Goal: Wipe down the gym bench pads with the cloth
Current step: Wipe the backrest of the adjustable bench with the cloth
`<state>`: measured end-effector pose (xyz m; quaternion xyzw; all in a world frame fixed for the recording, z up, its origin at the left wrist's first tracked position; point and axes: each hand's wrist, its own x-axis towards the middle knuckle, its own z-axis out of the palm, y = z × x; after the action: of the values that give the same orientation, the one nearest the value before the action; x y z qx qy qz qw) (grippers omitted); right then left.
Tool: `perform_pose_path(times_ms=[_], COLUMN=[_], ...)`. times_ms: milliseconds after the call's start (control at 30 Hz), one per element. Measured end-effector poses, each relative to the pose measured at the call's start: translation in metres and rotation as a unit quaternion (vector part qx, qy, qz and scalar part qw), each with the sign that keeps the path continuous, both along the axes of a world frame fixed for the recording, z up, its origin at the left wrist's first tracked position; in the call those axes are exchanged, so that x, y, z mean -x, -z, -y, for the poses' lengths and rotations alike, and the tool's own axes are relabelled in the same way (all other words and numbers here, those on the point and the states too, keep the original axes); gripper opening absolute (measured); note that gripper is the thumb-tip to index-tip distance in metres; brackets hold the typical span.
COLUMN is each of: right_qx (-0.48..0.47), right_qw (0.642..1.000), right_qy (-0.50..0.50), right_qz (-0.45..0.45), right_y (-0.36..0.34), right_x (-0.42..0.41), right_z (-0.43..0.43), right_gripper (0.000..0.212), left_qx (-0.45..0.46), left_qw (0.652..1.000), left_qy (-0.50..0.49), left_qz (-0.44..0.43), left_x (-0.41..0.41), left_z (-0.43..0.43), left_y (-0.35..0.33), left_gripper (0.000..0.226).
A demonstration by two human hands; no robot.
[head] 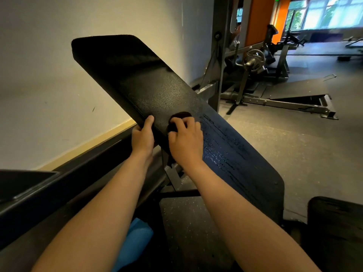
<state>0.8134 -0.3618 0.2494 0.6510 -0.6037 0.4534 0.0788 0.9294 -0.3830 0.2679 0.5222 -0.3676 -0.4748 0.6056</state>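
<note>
A long black inclined bench back pad runs from the upper left down to the lower right. Its lower stretch shines with wet streaks. My right hand presses a dark bunched cloth onto the pad's middle, fingers curled over it. My left hand grips the pad's left edge, thumb on top of the surface. A second black pad, the seat, shows at the lower right corner.
A pale wall stands close on the left with a dark ledge below it. The bench's metal frame sits under the pad. A plate-loaded machine stands behind on the grey rubber floor. Something blue lies low between my forearms.
</note>
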Motion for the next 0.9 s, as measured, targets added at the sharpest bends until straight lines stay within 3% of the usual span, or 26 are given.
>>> perform_pose_path(times_ms=[200, 300, 500, 567, 633, 733, 900], right_qx=[-0.073, -0.069, -0.016, 0.039, 0.023, -0.031, -0.024], right_qw=[0.994, 0.992, 0.989, 0.988, 0.989, 0.996, 1.0], right_qy=[0.037, 0.009, -0.143, -0.136, -0.121, -0.064, -0.001], right_qz=[0.076, 0.103, -0.024, -0.069, -0.086, -0.052, 0.01], right_y=[0.029, 0.027, -0.018, -0.019, -0.01, 0.012, 0.033], right_x=[0.047, 0.041, -0.022, -0.022, -0.008, 0.016, 0.033], right_z=[-0.024, -0.02, 0.004, 0.002, -0.005, -0.014, -0.03], right_gripper=[0.041, 0.044, 0.049, 0.045, 0.046, 0.052, 0.051], left_qx=[-0.024, -0.044, -0.084, -0.087, -0.084, -0.078, -0.083], left_qw=[0.999, 0.998, 0.994, 0.993, 0.993, 0.995, 0.995], left_qy=[-0.014, 0.009, 0.05, 0.06, 0.054, 0.033, 0.015], left_qz=[0.041, 0.046, 0.042, 0.048, 0.057, 0.046, 0.051], left_x=[0.017, 0.019, 0.011, 0.007, 0.009, 0.021, 0.028], left_z=[-0.011, -0.019, -0.032, -0.034, -0.034, -0.038, -0.038], left_y=[-0.001, -0.005, -0.008, -0.009, -0.008, -0.009, -0.002], left_gripper=[0.068, 0.068, 0.061, 0.055, 0.057, 0.057, 0.069])
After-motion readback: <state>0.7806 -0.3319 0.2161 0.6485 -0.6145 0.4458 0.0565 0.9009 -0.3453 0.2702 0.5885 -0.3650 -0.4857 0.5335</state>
